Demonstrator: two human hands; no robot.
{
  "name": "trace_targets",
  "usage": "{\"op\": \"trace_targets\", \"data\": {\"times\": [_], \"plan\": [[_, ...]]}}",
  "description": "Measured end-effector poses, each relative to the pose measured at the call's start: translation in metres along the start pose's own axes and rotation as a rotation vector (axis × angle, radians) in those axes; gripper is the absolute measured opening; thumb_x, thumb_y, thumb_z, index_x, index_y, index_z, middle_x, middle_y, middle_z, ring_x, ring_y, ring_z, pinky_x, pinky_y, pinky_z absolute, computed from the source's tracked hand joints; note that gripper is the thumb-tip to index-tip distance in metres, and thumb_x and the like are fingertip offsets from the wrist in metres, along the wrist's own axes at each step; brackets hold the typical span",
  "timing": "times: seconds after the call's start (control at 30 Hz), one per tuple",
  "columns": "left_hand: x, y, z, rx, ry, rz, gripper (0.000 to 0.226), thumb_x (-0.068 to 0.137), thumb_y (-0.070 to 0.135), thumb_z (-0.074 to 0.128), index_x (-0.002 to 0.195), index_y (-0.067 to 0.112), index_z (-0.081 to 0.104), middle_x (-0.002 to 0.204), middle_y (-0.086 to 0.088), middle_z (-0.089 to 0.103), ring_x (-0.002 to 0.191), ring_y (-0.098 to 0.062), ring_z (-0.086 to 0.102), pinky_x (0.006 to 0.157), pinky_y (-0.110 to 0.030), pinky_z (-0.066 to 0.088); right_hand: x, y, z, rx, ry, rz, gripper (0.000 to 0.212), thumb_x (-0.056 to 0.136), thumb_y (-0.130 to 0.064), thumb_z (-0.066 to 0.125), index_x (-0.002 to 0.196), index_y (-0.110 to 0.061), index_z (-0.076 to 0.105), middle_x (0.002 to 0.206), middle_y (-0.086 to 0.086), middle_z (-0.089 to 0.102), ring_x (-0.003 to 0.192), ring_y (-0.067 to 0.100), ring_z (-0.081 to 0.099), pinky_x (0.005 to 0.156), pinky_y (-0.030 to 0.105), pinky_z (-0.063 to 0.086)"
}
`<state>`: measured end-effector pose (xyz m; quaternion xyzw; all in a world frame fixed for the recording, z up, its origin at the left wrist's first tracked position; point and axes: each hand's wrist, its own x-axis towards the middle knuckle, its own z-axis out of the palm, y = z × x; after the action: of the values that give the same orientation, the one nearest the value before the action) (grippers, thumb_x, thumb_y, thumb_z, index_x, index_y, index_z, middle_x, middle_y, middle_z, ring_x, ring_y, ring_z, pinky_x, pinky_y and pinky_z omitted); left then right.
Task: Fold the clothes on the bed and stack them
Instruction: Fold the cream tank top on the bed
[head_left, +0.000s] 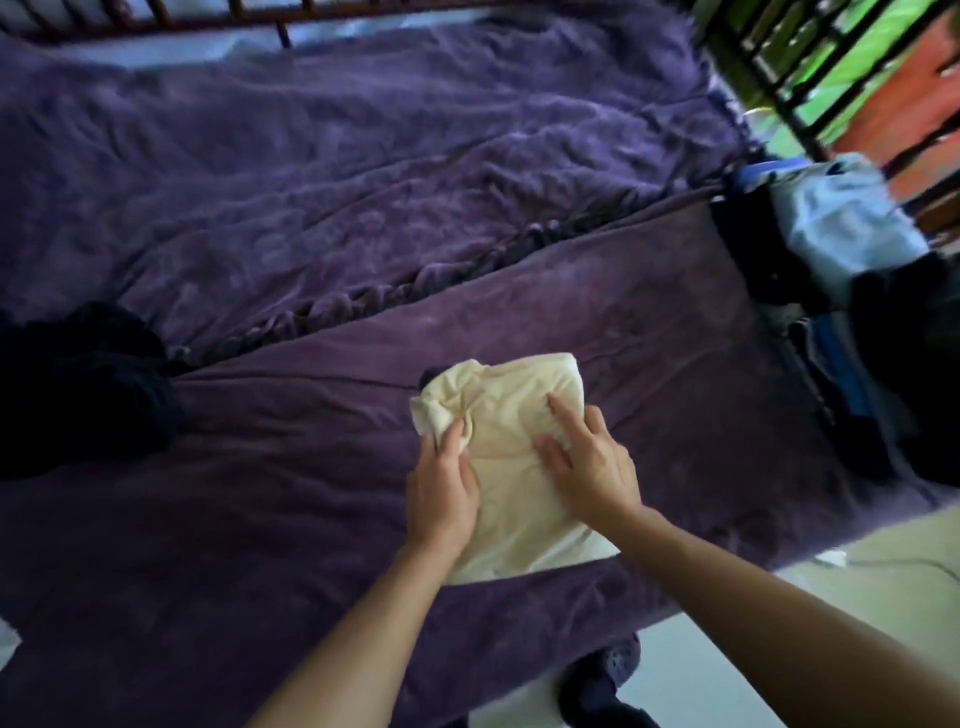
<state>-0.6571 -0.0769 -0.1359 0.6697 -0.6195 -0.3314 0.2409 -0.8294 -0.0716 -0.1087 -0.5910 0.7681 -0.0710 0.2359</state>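
A folded cream garment (511, 499) lies on the purple bedspread (291, 467) near the bed's front edge. My left hand (441, 486) rests on its left side, and its thumb and fingers pinch a bunched fold near the top left corner. My right hand (589, 462) lies flat on the right half with fingers straight, pressing the cloth down. A dark garment (78, 384) sits crumpled at the left of the bed. At the right edge is a heap of clothes (852, 291), with a light blue piece on top of dark and blue ones.
A wooden bed rail (218, 15) runs along the far side. A dark barred window frame (810, 67) stands at the upper right. Pale floor (831, 603) shows at the lower right, with a white cable on it. A dark shape (602, 680) shows below the bed's edge.
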Motion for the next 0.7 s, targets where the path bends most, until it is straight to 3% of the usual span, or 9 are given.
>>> {"op": "trace_targets", "data": {"times": [0.37, 0.53, 0.7], "plan": [[-0.082, 0.227, 0.144, -0.066, -0.067, 0.191, 0.038, 0.092, 0.001, 0.052, 0.129, 0.008, 0.058, 0.117, -0.016, 0.057, 0.100, -0.029, 0.061, 0.083, -0.020, 0.042, -0.057, 0.226, -0.173, -0.016, 0.088, 0.065, 0.054, 0.097, -0.049, 0.041, 0.147, -0.040, 0.023, 0.117, -0.004, 0.039, 0.092, 0.029, 0.058, 0.070, 0.033, 0.038], [-0.092, 0.325, 0.200, -0.101, -0.094, 0.241, 0.036, 0.094, 0.006, 0.051, 0.129, 0.011, 0.057, 0.121, -0.015, 0.056, 0.103, -0.029, 0.061, 0.086, -0.032, 0.049, -0.058, 0.310, -0.250, -0.011, 0.149, 0.098, 0.054, 0.095, -0.050, 0.043, 0.145, -0.040, 0.026, 0.108, -0.005, 0.038, 0.084, 0.029, 0.055, 0.069, 0.035, 0.037], [-0.078, 0.406, 0.247, -0.173, -0.115, 0.268, 0.037, 0.094, 0.008, 0.050, 0.131, 0.009, 0.055, 0.124, -0.015, 0.055, 0.107, -0.028, 0.060, 0.092, -0.030, 0.046, -0.032, 0.376, -0.317, -0.016, 0.212, 0.079, 0.055, 0.093, -0.055, 0.046, 0.144, -0.040, 0.033, 0.111, -0.004, 0.043, 0.092, 0.030, 0.059, 0.080, 0.039, 0.046]]}}
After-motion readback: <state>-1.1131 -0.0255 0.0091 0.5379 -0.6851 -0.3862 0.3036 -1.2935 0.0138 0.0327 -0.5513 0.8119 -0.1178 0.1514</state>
